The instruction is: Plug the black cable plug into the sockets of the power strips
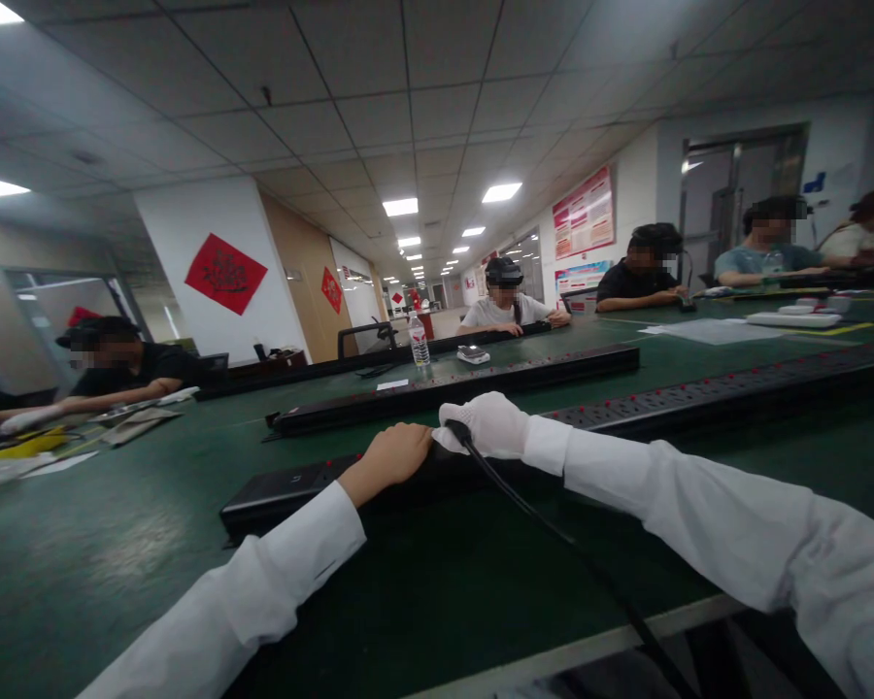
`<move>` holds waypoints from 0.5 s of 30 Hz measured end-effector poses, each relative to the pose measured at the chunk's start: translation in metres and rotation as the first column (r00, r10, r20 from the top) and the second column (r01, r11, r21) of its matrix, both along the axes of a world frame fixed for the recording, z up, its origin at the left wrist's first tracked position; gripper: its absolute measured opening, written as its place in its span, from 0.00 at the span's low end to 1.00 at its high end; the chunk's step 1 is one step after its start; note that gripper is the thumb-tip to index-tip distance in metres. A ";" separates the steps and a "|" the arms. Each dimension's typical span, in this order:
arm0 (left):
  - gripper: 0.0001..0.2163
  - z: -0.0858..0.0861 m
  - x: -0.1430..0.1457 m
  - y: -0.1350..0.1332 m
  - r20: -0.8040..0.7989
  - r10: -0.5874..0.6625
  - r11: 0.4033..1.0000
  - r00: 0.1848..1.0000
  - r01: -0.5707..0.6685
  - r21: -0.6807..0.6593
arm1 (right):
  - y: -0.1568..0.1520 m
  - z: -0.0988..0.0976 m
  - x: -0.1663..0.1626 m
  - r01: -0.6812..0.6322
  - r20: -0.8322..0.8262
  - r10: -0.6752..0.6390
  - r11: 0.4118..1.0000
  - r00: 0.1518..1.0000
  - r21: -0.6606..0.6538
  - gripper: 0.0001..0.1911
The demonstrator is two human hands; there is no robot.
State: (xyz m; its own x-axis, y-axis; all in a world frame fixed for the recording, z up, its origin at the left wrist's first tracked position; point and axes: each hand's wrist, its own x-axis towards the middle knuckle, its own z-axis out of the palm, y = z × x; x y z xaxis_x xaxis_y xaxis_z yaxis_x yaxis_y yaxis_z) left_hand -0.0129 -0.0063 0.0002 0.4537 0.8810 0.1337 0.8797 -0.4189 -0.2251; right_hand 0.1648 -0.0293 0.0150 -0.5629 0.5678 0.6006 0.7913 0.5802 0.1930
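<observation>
You sit in a workshop hall: long green workbenches [117, 544], rows of power strips [466, 383], seated workers [506, 301], ceiling lights [500, 192].

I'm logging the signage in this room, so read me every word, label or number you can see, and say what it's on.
No text here can be read.
Nearest red diamond poster: dark characters, blurred.
Red notice board: print too small.
Label on the bottle: too small.
Nearest power strip: a faint mark, unreadable.
The cable in the right hand: no print seen.
</observation>
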 end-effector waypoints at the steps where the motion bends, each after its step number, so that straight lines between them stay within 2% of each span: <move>1: 0.17 0.001 0.000 -0.001 0.003 -0.004 1.000 1.000 0.004 -0.004 | -0.002 -0.005 -0.002 0.012 0.023 -0.012 1.000 1.000 -0.001 0.22; 4: 0.16 0.002 0.002 -0.002 0.015 0.021 0.999 1.000 -0.020 -0.027 | -0.003 0.000 -0.006 0.022 0.148 -0.020 1.000 0.989 -0.013 0.24; 7: 0.17 0.003 0.003 -0.004 0.036 0.090 0.994 0.995 -0.088 -0.058 | -0.001 0.022 -0.007 0.015 0.237 -0.010 1.000 0.972 -0.020 0.25; 9: 0.20 0.003 0.003 -0.004 0.048 0.094 0.994 0.994 -0.091 -0.062 | 0.000 0.040 -0.007 0.029 0.180 -0.032 0.999 0.983 0.022 0.25; 12: 0.18 0.001 0.002 -0.005 -0.009 0.018 1.000 1.000 -0.018 -0.004 | 0.002 0.061 -0.006 0.024 -0.008 -0.024 0.991 1.000 0.130 0.24; 15: 0.17 0.001 0.000 -0.005 -0.056 0.020 0.999 0.998 -0.018 0.036 | 0.001 0.059 -0.006 0.046 -0.085 -0.033 0.988 0.996 0.149 0.24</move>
